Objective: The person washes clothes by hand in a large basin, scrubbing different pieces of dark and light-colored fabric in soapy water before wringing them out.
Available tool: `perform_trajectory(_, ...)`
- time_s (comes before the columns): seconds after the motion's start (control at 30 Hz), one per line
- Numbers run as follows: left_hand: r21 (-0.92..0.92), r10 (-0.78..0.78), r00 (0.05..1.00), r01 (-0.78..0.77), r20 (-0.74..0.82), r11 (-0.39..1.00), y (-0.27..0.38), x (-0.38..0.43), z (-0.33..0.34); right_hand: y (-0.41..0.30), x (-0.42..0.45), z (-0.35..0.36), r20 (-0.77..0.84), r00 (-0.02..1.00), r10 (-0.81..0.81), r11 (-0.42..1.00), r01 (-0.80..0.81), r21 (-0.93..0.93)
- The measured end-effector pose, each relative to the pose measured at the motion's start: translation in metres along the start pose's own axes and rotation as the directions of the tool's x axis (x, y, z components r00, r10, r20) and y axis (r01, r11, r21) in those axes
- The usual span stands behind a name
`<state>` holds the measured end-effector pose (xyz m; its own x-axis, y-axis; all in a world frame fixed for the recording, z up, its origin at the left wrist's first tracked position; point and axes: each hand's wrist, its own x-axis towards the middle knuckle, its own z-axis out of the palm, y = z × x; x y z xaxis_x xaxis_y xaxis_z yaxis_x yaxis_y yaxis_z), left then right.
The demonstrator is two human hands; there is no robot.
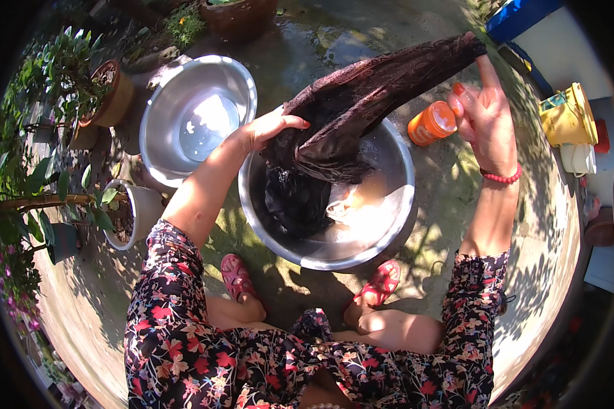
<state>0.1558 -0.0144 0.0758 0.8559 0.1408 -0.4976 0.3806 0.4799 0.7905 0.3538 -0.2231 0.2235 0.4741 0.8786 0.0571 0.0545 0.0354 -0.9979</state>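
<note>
A dark lace-like garment (358,107) is stretched taut between my two hands above a metal basin (407,184). My left hand (271,128) grips its near end, with the thumb on top and the other fingers hidden beneath the cloth. The far end is hooked over the raised index finger of my right hand (483,112), whose other fingers curl apart from the cloth. Inside the basin, a black cloth (297,204) lies bunched in shallow water on the left. A small pale looped item (339,210) rests near it in bright glare.
A second metal basin (158,128) stands at the upper left. An orange container (424,128) is on the ground near my right hand. Potted plants, one in a white pot (148,212), line the left. A yellow bucket (570,117) stands at the right. My sandalled feet flank the near basin.
</note>
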Motion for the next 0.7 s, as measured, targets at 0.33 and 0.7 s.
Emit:
perform_trajectory(0.33,-0.629,0.250,0.940,-0.052,0.231,0.775,0.017,-0.032,-0.001,0.093,-0.001,0.031,0.116,0.940,0.320,0.695,-0.150,-0.703)
perform_trajectory(0.7,-0.569,0.065,0.992,0.009,0.109,0.822,0.017,-0.025,-0.021,0.092,-0.004,0.023,0.058,0.977,0.207,0.760,-0.197,0.620)
